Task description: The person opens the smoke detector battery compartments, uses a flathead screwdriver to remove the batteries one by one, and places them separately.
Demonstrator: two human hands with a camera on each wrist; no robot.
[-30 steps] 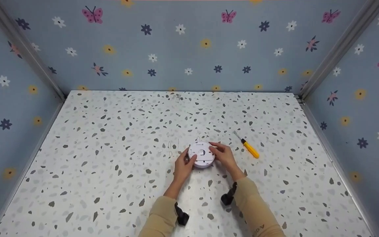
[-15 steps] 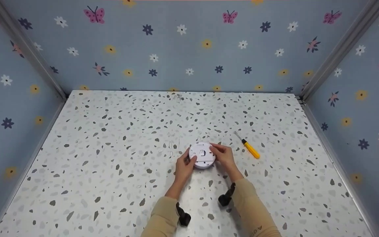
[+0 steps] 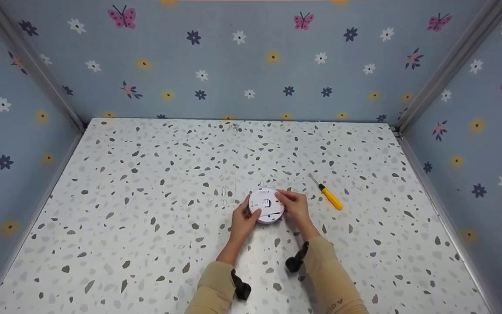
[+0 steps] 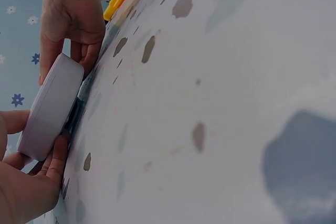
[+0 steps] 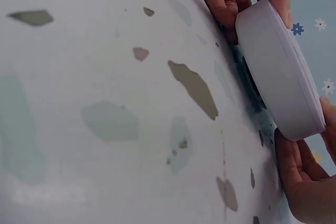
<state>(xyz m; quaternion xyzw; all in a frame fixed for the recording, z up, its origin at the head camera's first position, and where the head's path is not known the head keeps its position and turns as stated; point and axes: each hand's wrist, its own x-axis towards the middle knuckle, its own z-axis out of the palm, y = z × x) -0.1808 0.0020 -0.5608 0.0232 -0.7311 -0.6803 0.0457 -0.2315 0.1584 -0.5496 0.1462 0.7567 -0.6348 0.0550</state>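
Observation:
A round white smoke detector point(image 3: 269, 219), its flat back plate facing up, is held between both hands just above the table. My left hand point(image 3: 243, 221) grips its left side, thumb on the upper face and fingers around the rim. On the far right side my right hand point(image 3: 296, 210) pinches the rim, thumb on top. The left wrist view shows the detector's smooth side wall point(image 4: 55, 106) tilted, its underside close to the tabletop. In the right wrist view, fingers of my right hand point(image 5: 310, 182) reach under its edge.
A screwdriver point(image 3: 331, 197) with a yellow handle lies on the speckled white table point(image 3: 146, 226), right of my right hand. Thin, faint wire-like bits point(image 3: 223, 191) are left of the detector. Flower-patterned panels point(image 3: 251, 52) close off the back and sides.
The back plate on the detector has turned slightly counterclockwise; its straight lower edge, level before, now slants up to the right. My right wrist has shifted a little left. The screwdriver lies as before.

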